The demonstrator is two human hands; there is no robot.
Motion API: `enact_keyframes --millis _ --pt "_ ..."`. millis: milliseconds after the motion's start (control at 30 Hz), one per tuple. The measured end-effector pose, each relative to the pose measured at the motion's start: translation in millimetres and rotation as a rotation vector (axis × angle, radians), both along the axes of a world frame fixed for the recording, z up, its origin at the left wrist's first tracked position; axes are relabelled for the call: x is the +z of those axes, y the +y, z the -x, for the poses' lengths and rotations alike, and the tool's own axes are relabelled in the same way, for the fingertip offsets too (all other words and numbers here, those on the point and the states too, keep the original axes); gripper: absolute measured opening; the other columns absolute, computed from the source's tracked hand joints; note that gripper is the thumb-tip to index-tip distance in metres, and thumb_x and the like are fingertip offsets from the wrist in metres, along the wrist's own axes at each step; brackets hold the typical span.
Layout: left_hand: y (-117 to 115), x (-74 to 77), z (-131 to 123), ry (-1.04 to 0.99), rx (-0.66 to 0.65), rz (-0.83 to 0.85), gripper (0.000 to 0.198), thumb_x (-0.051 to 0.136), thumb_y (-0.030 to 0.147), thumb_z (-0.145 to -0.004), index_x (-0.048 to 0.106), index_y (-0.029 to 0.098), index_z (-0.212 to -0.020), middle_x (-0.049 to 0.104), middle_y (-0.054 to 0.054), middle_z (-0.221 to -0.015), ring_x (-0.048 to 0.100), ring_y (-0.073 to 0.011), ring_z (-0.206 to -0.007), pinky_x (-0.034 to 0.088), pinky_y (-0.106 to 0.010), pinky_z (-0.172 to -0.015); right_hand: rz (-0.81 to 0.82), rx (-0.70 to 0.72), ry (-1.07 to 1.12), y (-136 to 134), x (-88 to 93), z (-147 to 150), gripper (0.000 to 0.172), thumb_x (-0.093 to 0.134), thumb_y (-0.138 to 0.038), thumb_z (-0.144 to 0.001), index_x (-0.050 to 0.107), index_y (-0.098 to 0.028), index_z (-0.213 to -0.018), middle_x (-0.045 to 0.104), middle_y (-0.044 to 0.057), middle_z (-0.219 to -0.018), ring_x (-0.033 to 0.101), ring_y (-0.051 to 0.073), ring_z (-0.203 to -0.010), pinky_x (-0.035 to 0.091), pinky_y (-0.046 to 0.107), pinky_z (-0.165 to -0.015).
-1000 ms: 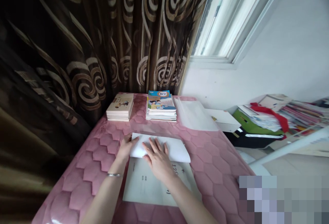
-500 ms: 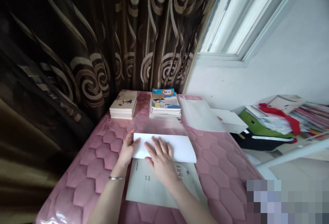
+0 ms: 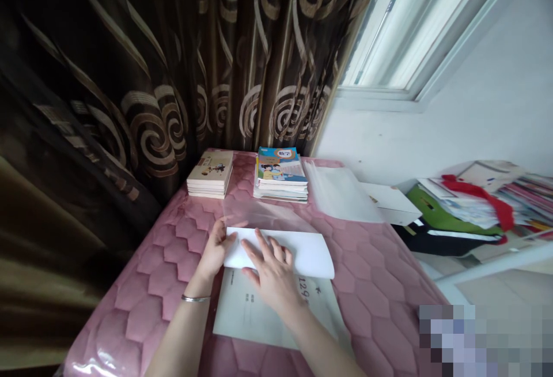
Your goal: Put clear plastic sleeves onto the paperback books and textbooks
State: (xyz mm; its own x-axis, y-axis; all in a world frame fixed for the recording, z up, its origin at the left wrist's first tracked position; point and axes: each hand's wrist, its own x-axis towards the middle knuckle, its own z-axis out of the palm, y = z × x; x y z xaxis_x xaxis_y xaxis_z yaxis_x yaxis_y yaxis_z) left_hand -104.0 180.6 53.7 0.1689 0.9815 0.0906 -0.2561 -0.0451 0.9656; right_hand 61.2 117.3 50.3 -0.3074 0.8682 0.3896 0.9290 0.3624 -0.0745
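A pale exercise book point(image 3: 254, 322) with "129" printed on it lies on the pink quilted surface. Across its far part is a white flap point(image 3: 309, 253), blank and slightly curved at the right end. My left hand point(image 3: 215, 250) pinches the flap's left edge, thumb on top and the other fingers partly hidden behind it. On the flap's middle rests my right hand point(image 3: 274, 276), fingers spread and palm down. A clear plastic sheet point(image 3: 268, 215) extends from beyond the flap toward the stacks.
Behind stand a stack of beige books point(image 3: 210, 175) and a stack of textbooks point(image 3: 281, 172) with a blue cover. Translucent plastic sheets point(image 3: 343, 192) lie to their right, beside a white box point(image 3: 393, 204). A patterned curtain point(image 3: 242, 48) hangs at the back.
The view has shifted slightly. My right hand's outer fingers are more bent on the white flap, and my left hand keeps its pinch at the edge.
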Motion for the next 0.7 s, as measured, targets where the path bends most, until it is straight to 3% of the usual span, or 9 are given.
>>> enact_keyframes --millis 133,267,567,700 --pt "-1.5 1.7 -2.8 -0.039 -0.007 0.021 0.075 0.068 0.039 -0.076 0.032 0.022 -0.140 0.066 -0.012 -0.117 0.066 -0.0223 -0.087 0.051 -0.030 -0.068 -0.004 -0.018 0.002 -1.2 -0.4 2.2 0.052 0.047 -0.040 -0.091 0.036 -0.039 -0.141 0.028 0.003 -0.153 0.038 0.033 -0.125 0.032 0.048 -0.094" --pt "-3.5 3.4 -5.2 -0.065 -0.011 0.039 0.079 0.066 0.037 -0.078 0.027 0.020 -0.144 0.067 -0.012 -0.115 0.065 -0.0236 -0.093 0.052 -0.031 -0.072 -0.024 -0.044 0.000 -1.7 -0.8 4.2 0.053 0.049 -0.038 -0.090 0.036 -0.038 -0.141 0.028 0.003 -0.153 0.037 0.034 -0.125 0.030 0.049 -0.095" --pt "-6.2 5.8 -5.5 -0.005 0.067 0.032 0.068 0.066 0.041 -0.079 0.042 0.020 -0.139 0.066 -0.010 -0.118 0.064 -0.0222 -0.096 0.050 -0.029 -0.077 -0.122 -0.032 0.014 0.0 -2.0 4.7 0.052 0.050 -0.041 -0.090 0.039 -0.036 -0.140 0.034 0.006 -0.150 0.039 0.034 -0.124 0.031 0.048 -0.092" --pt "-4.9 3.9 -5.5 0.008 0.056 0.017 0.072 0.067 0.041 -0.078 0.038 0.023 -0.142 0.066 -0.009 -0.117 0.065 -0.0207 -0.088 0.051 -0.029 -0.073 -0.123 -0.016 0.026 0.3 -3.0 5.2 0.052 0.052 -0.040 -0.089 0.041 -0.036 -0.139 0.036 0.006 -0.149 0.039 0.034 -0.123 0.031 0.048 -0.092"
